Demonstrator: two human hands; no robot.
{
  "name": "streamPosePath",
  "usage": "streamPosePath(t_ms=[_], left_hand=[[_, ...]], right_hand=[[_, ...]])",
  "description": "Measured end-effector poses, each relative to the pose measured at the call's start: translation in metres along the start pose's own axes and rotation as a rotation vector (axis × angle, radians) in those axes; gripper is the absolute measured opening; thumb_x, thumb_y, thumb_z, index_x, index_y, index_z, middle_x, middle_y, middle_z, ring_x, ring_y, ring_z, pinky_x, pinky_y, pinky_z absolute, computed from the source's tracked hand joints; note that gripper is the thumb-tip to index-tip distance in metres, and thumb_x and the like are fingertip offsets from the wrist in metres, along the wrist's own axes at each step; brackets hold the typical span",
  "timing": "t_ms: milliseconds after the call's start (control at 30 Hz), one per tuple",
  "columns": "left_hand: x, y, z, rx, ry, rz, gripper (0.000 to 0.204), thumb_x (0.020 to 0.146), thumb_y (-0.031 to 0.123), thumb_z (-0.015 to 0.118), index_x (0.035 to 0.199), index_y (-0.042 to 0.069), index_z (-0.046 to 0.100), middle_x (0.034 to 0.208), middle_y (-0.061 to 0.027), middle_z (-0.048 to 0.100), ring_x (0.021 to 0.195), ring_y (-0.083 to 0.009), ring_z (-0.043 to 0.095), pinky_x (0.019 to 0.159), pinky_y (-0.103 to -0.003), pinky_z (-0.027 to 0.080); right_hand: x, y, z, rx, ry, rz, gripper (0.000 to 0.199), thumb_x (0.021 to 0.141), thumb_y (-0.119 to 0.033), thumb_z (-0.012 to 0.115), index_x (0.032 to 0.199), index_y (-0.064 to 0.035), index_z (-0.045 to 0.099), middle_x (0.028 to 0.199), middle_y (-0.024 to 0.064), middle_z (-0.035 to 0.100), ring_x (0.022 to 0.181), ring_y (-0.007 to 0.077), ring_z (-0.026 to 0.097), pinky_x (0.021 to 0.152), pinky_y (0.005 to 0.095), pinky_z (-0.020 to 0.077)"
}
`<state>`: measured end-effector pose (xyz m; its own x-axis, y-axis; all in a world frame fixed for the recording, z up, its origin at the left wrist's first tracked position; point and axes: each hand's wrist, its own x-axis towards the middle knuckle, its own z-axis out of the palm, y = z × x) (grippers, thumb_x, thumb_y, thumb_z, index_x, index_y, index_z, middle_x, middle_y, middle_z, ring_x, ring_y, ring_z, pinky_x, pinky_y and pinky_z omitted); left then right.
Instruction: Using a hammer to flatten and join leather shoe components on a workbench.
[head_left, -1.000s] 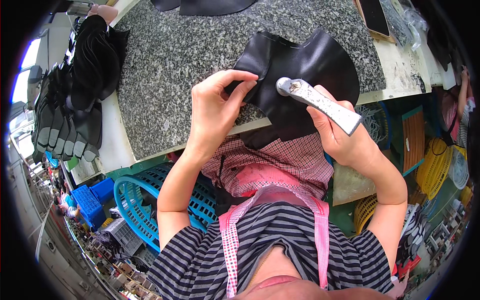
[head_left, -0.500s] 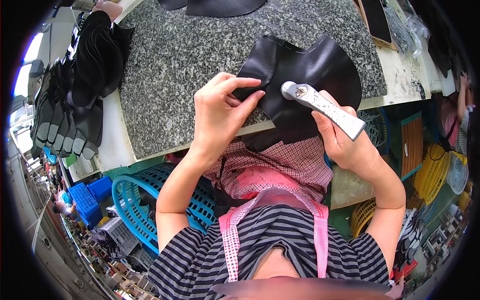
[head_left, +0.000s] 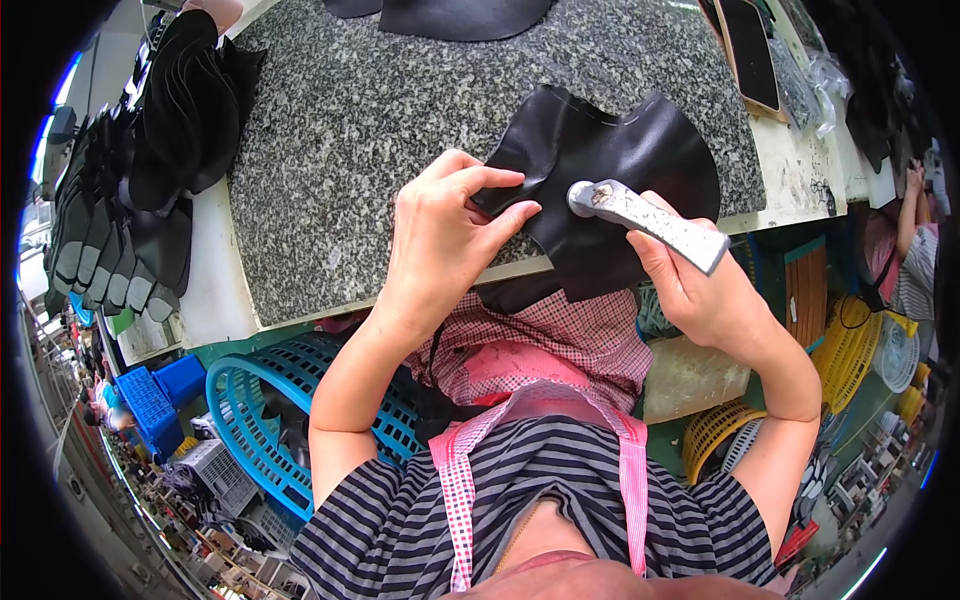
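Observation:
A black leather piece (head_left: 645, 145) with a wavy outline lies over the near edge of the speckled stone slab (head_left: 360, 150), partly hanging off it. My left hand (head_left: 447, 225) is at its left side, thumb and fingertips curled around the leather's edge, pinching it. My right hand (head_left: 695, 295) grips a hammer by its handle, which is mostly hidden behind the head. The worn metal hammer head (head_left: 650, 220) is over the middle of the leather, its round face at or very near the surface; I cannot tell if they touch.
Stacked black leather parts (head_left: 185, 130) hang over the table's left side. More black leather (head_left: 460, 15) lies at the slab's far edge. A phone (head_left: 750, 55) rests at the far right. Below the table stand a blue basket (head_left: 225, 400) and a yellow basket (head_left: 715, 425).
The leather's far edge has shifted slightly toward me. Both hands keep their holds, and the hammer head stays over nearly the same part of the leather. The whole view has shifted slightly.

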<state>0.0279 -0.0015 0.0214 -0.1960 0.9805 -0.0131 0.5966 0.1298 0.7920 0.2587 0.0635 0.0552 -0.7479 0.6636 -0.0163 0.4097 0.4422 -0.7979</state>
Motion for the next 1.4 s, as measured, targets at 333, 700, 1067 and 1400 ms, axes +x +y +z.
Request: streamPosePath(t_ms=[333, 700, 1067, 1400], left_hand=[[0.002, -0.008, 0.002, 0.007, 0.006, 0.077, 0.028, 0.075, 0.012, 0.084, 0.100, 0.004, 0.075, 0.086, -0.0024, 0.062, 0.058, -0.0048, 0.060, 0.053, -0.020, 0.048], [0.003, -0.009, -0.001, 0.000, -0.062, 0.028, 0.030, 0.076, 0.017, 0.084, 0.100, 0.001, 0.073, 0.092, -0.0101, 0.063, 0.062, -0.0179, 0.068, 0.060, -0.030, 0.055], [-0.001, -0.006, -0.001, 0.010, -0.019, 0.039, 0.024, 0.077, 0.015, 0.082, 0.094, 0.002, 0.072, 0.091, -0.0091, 0.063, 0.061, -0.0184, 0.067, 0.059, -0.030, 0.054], [-0.008, -0.017, 0.003, -0.018, 0.073, 0.196, 0.012, 0.079, 0.005, 0.077, 0.091, 0.006, 0.074, 0.079, -0.0066, 0.064, 0.063, -0.0174, 0.067, 0.058, -0.027, 0.054]], right_hand=[[0.025, 0.002, 0.006, -0.101, -0.077, -0.036, 0.019, 0.089, -0.003, 0.054, 0.105, 0.0060, 0.057, 0.067, 0.0217, 0.058, 0.065, 0.0417, 0.064, 0.059, 0.0447, 0.0508], [0.039, -0.010, 0.000, -0.120, -0.019, -0.039, 0.023, 0.088, 0.001, 0.049, 0.108, 0.0019, 0.060, 0.078, 0.0225, 0.060, 0.072, 0.0424, 0.064, 0.061, 0.0472, 0.0515], [0.008, -0.016, 0.011, 0.014, 0.193, -0.058, 0.016, 0.090, 0.002, 0.055, 0.106, 0.0041, 0.057, 0.081, 0.0204, 0.054, 0.068, 0.0420, 0.062, 0.055, 0.0404, 0.0480], [-0.010, -0.011, 0.025, -0.149, -0.029, 0.246, 0.040, 0.097, -0.013, 0.061, 0.131, 0.0075, 0.054, 0.086, 0.0159, 0.062, 0.076, 0.0269, 0.052, 0.075, 0.0356, 0.0444]])
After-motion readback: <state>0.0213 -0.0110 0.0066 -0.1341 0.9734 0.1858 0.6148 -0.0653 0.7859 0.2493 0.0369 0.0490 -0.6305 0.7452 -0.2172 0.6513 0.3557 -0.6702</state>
